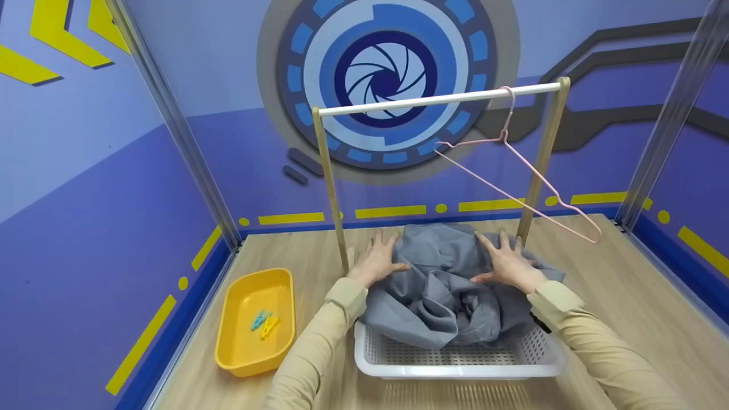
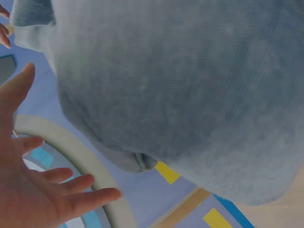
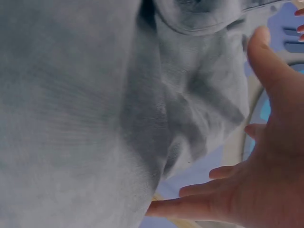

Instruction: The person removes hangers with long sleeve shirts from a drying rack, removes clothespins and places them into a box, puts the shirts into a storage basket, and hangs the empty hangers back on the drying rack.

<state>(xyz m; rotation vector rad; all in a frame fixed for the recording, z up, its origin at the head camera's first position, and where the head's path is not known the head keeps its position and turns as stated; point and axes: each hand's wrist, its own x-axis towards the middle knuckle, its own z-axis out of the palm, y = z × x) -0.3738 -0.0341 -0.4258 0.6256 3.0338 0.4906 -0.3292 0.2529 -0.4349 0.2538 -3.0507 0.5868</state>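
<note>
A crumpled grey piece of clothing (image 1: 438, 250) with stitched edges lies heaped over the back part of a white perforated basket (image 1: 455, 371). On the heap's left side is my left hand (image 1: 377, 259), its fingers spread. Opposite, my right hand (image 1: 510, 265) is at the right side of the cloth, fingers also splayed. Both wrist views show the left hand (image 2: 38, 185) and the right hand (image 3: 256, 166) with extended fingers beside the grey fabric (image 2: 166, 85); neither curls round it. Whether the palms touch the cloth is hard to tell.
Behind the basket stands a wooden rack with a white rod (image 1: 410, 103). A pink hanger (image 1: 532, 169) hangs near its right end. To the left, a yellow tray (image 1: 225, 341) holds a teal clothespin (image 1: 259, 320) and a yellow clothespin (image 1: 269, 327). Printed walls enclose the table.
</note>
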